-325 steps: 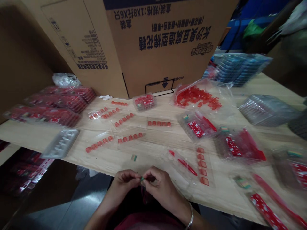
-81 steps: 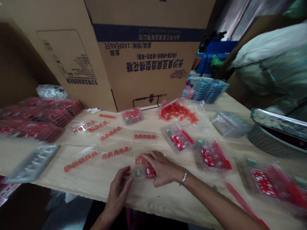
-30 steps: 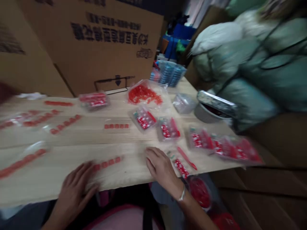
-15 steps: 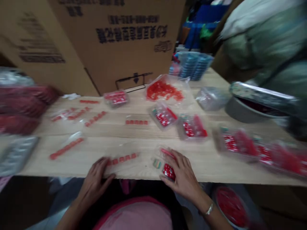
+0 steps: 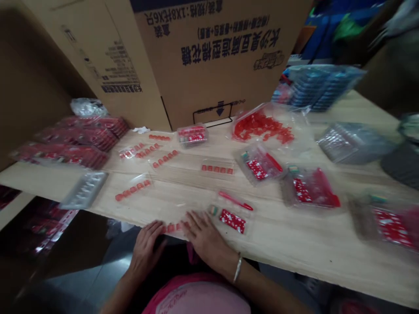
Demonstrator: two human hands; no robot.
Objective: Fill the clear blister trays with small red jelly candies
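Note:
My left hand (image 5: 145, 246) and my right hand (image 5: 205, 237) lie flat at the front edge of the wooden table (image 5: 294, 244), fingers spread. Between them is a row of small red-orange pieces (image 5: 173, 227) in clear film, partly hidden by my fingers. Just right of my right hand lies a red-and-white printed card (image 5: 232, 220) in clear plastic. A small green-striped piece (image 5: 214, 210) sits beside it, and a thin red stick (image 5: 235, 200) lies above it. Neither hand shows anything gripped.
A large printed cardboard box (image 5: 212, 56) stands at the back. Further rows of red pieces (image 5: 132, 190) and filled clear packs (image 5: 309, 187) cover the table. Red packs (image 5: 68, 144) are stacked at left, and a bag of loose red pieces (image 5: 263, 128) lies behind.
The view has swung back left. My right hand has slid left off the printed card, leaving it uncovered, and now lies close to the row of red pieces with my left hand.

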